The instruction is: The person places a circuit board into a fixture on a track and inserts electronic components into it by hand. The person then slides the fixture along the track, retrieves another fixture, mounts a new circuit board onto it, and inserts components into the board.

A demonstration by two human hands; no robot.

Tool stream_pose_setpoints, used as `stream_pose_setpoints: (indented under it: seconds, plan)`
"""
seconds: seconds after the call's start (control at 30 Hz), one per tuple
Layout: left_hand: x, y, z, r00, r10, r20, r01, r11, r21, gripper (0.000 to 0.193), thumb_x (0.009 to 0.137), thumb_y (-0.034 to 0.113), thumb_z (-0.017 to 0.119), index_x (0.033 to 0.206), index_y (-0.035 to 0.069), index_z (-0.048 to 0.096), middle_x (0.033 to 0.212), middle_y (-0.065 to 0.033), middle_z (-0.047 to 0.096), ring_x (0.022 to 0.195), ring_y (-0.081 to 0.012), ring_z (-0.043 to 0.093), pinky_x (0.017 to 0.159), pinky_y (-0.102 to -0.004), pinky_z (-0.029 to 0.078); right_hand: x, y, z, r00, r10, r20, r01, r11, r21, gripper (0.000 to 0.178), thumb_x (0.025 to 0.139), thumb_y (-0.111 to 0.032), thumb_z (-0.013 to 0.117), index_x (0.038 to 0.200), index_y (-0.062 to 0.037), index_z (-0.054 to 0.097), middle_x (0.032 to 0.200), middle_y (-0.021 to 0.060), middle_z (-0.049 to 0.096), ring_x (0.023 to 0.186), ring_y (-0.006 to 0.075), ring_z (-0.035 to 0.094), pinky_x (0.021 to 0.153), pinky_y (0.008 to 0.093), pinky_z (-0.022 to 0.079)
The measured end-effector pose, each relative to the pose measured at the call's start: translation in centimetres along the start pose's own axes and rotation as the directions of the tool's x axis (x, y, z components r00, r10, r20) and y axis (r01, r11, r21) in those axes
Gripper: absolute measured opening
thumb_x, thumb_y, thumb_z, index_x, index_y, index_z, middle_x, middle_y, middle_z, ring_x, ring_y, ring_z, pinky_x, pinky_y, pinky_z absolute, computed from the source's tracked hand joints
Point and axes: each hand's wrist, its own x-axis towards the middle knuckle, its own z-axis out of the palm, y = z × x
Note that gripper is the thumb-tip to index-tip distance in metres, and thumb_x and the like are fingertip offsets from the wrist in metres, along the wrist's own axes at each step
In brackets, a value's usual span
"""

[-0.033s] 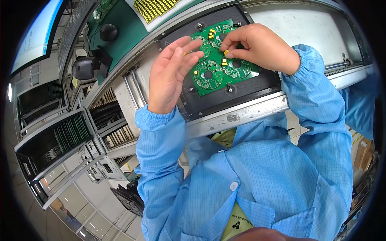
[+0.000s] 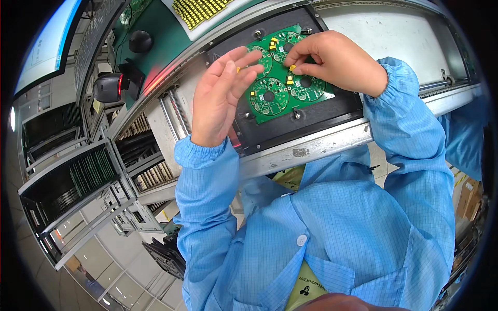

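A green circuit board panel with several round sections lies on a black fixture plate. Over its right part, my right hand pinches a small yellow component between thumb and forefinger, right at the board surface. Other yellow components sit on the board close by. My left hand hovers above the board's left side, palm turned inward and fingers loosely curled. A small yellow piece shows between its thumb and fingers, partly hidden.
Beyond the metal rail, a white tray of yellow components rests on a green mat. A black scanner with a red light stands at the left. Metal rails border the fixture; racks of boards stand far left.
The scanner at the left has lit up red, and a red glow falls along the rail and near my left wrist. Both hands stay in place.
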Motion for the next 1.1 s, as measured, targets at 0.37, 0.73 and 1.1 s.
stream_pose_setpoints:
  seconds: [0.37,0.73,1.1]
  plan:
    - [-0.2,-0.9,-1.1,0.998,0.062,0.02,-0.063,0.997,0.051,0.042,0.109,0.012,0.057,0.146,-0.005,0.049,0.142,-0.0251,0.062,0.123,-0.0251,0.068,0.105,-0.0305,0.057,0.1,-0.8,0.3,0.992,-0.123,-0.01,0.119,0.979,-0.168,0.016,0.085,-0.01,0.078,0.1,-0.0048,0.078,0.092,0.0142,0.074,0.087,0.0339,0.072,0.079,0.0434,0.057]
    - [-0.1,-1.1,-1.5,0.997,0.07,0.022,-0.071,0.997,0.02,0.041,0.109,0.012,0.058,0.145,-0.003,0.046,0.14,-0.0258,0.063,0.118,-0.0245,0.07,0.101,-0.0296,0.059,0.0,-0.9,0.2,0.991,-0.136,-0.006,0.13,0.962,-0.239,0.014,0.087,-0.014,0.074,0.097,-0.0075,0.079,0.091,0.0125,0.075,0.091,0.0332,0.072,0.084,0.0445,0.058]
    - [-0.6,-0.5,-2.1,0.996,0.056,0.062,-0.052,0.997,-0.061,0.047,0.105,0.004,0.061,0.149,-0.005,0.045,0.144,-0.0266,0.061,0.123,-0.0244,0.067,0.102,-0.0276,0.059,0.2,-1.1,0.7,0.968,-0.249,-0.022,0.234,0.934,-0.271,0.02,0.081,-0.006,0.08,0.1,-0.0044,0.08,0.092,0.0136,0.073,0.085,0.0353,0.07,0.077,0.0448,0.057]
